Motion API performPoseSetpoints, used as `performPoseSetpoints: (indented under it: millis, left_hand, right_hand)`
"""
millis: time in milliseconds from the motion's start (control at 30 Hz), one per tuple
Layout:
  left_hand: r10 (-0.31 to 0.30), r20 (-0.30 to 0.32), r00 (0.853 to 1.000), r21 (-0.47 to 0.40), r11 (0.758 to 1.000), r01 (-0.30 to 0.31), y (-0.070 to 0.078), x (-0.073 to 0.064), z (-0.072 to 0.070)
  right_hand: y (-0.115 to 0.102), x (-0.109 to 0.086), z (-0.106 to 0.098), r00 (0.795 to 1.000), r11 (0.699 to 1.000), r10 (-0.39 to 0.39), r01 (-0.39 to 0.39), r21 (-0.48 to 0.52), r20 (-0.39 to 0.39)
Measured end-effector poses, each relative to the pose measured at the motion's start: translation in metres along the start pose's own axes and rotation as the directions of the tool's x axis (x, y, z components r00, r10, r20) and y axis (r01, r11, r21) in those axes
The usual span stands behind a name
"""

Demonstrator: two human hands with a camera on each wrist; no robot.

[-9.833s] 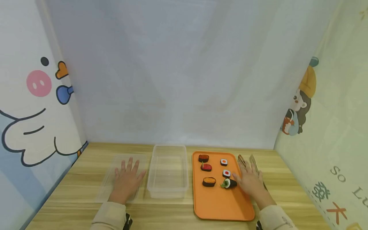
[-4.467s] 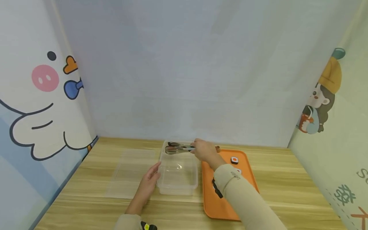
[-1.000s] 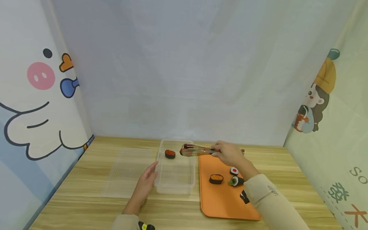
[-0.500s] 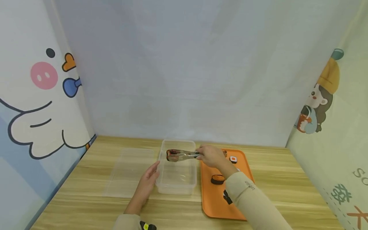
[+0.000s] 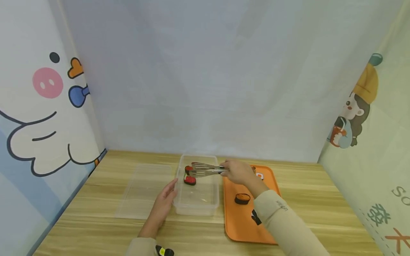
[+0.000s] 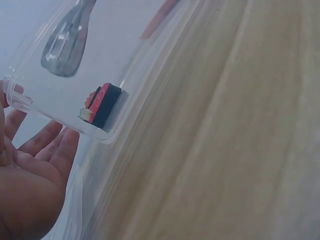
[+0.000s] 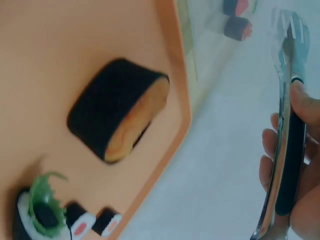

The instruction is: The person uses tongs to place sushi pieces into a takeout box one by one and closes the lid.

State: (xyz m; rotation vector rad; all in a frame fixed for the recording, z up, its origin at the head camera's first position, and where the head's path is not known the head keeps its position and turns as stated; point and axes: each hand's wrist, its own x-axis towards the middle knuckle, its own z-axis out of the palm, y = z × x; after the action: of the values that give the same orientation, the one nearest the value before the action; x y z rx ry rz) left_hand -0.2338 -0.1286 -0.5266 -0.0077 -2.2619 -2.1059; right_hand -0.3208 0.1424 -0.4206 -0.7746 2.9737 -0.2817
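Observation:
My right hand (image 5: 238, 172) grips serving tongs (image 5: 205, 170) by the black handle. Their slotted heads stand apart over the clear plastic box (image 5: 196, 210), with nothing visible between them. Inside the box lie two sushi pieces near its left wall: a red-topped one (image 5: 190, 180) in front and a red roe one (image 5: 187, 169) partly behind the tongs. My left hand (image 5: 162, 202) rests against the box's left side, its fingers fairly straight; the left wrist view shows the fingers (image 6: 62, 147) at the rim. The right wrist view shows the orange-topped sushi (image 7: 117, 111) on the tray.
The orange tray (image 5: 237, 229) lies right of the box, partly under my right arm. It bears an orange-topped sushi, small rolls (image 7: 107, 221) and a green-leaved hand roll (image 7: 42, 210). A clear lid (image 5: 141, 195) lies left of the box. A pale curtain (image 5: 205, 89) hangs behind.
The tongs came off the tray's side holding the red-topped sushi, moved left over the box and let it go beside the roe piece. The left hand stays at the box.

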Motion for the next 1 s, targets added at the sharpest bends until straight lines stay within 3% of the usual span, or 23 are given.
performPoseSetpoints:
  millis: [533, 667, 733, 833, 1000]
  left_hand:
    - [-0.006, 0.006, 1.000, 0.004, 1.000, 0.006, -0.001, -0.002, -0.002]
    - [-0.008, 0.008, 1.000, -0.004, 1.000, 0.008, -0.002, -0.001, -0.001]
    - [-0.016, 0.016, 1.000, -0.011, 1.000, 0.016, 0.006, -0.004, -0.001]
    - [-0.025, 0.026, 0.999, -0.024, 0.999, 0.026, 0.008, -0.003, -0.001]
    - [-0.024, 0.020, 1.000, -0.018, 1.000, 0.024, -0.001, 0.001, -0.001]
  right_hand:
    - [0.054, -0.054, -0.029, 0.999, 0.999, -0.012, 0.014, 0.040, -0.044]
    - [0.064, -0.068, -0.031, 0.999, 0.999, -0.011, 0.012, 0.039, -0.043]
    - [0.069, -0.074, -0.031, 0.999, 0.999, -0.010, 0.012, 0.048, -0.039]
    - [0.077, -0.083, -0.030, 0.999, 0.999, -0.018, 0.020, 0.044, -0.043]
    - [0.087, -0.098, -0.028, 0.999, 0.999, -0.024, 0.026, 0.035, -0.036]
